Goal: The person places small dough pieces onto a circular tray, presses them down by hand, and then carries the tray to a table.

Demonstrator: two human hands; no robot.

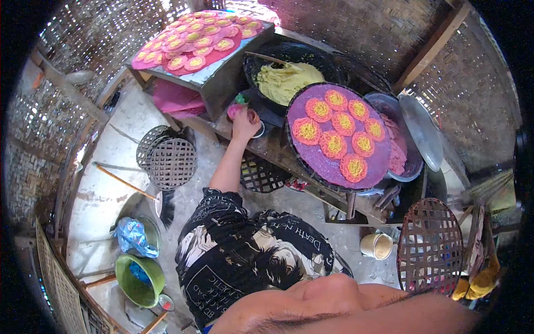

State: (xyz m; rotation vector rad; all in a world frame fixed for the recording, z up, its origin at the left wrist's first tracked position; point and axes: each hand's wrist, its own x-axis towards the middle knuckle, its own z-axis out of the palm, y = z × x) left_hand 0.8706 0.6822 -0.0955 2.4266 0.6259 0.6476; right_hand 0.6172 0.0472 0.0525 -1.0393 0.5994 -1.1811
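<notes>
My left hand [245, 125] reaches forward to the wooden bench, over a small white-rimmed container [259, 130]. A pink item with a green top [236, 110] sits against its fingers; the grip itself is too small to make out. My right hand is out of view. Right of the left hand, a round tray [302, 158] lined with purple sheeting carries several lacy orange rounds with yellow centres [343, 123]. Behind it, a large dark wok [251, 76] holds a yellow dough-like mass [288, 81] with a wooden stick resting in it.
At the back left, a raised table [217, 77] bears many pink-and-yellow rounds. A basin [411, 171] of pink mass and a metal lid [421, 131] stand right. Woven baskets [172, 163], a broom [125, 180] and a green tub [139, 288] occupy the left floor.
</notes>
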